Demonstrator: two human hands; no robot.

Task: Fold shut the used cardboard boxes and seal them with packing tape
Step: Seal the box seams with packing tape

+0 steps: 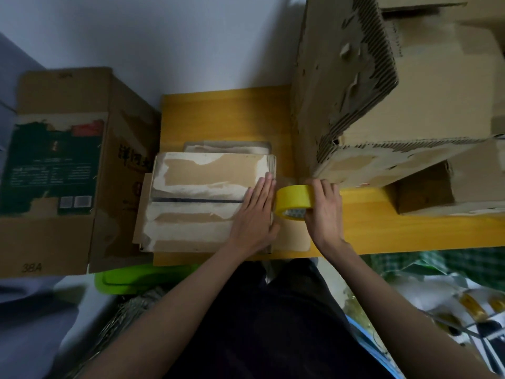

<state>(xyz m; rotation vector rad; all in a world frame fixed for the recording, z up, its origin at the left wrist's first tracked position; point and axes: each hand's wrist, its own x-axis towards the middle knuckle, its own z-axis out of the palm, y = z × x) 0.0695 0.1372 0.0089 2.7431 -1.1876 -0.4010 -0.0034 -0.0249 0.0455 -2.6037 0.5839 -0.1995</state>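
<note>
Here a flat cardboard box [207,203] is pressed down while a yellow tape roll [294,201] is held at its right edge

The box lies on the yellow counter [226,119]; the left hand [257,214] is laid flat on it, fingers straight, and the right hand's [323,212] grip is curled around the roll, just beside a large torn box [382,105]

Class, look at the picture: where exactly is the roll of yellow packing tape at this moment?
In the head view, the tape roll is centre-right, gripped by the right hand, just right of the left hand pressing the small box.
</note>
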